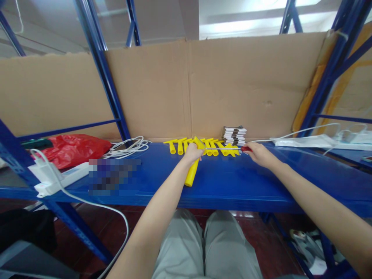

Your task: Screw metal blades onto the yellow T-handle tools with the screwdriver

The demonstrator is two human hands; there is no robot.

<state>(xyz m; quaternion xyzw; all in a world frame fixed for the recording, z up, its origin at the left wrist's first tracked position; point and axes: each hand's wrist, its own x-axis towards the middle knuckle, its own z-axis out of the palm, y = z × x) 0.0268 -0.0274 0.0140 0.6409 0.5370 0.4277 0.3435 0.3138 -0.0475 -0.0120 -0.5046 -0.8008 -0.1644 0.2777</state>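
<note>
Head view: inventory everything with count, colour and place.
Shelf: one, blue, centre
Cardboard panels: several, brown, behind
Bag: one, red, left
Blurred object: one, dark, left
Cables: several, white, both sides
Power strip: one, white, left
Flat strip: one, white, right
Folded stack: one, white/dark, rear
T-shaped pieces: several, yellow, rear
Held piece: one, yellow, centre
Rod: one, silver, centre
Clutter: uncounted, mixed, below
Trousered legs: two, grey, below
Left hand: one, bare, gripping held piece
Right hand: one, bare, at rod's end
</note>
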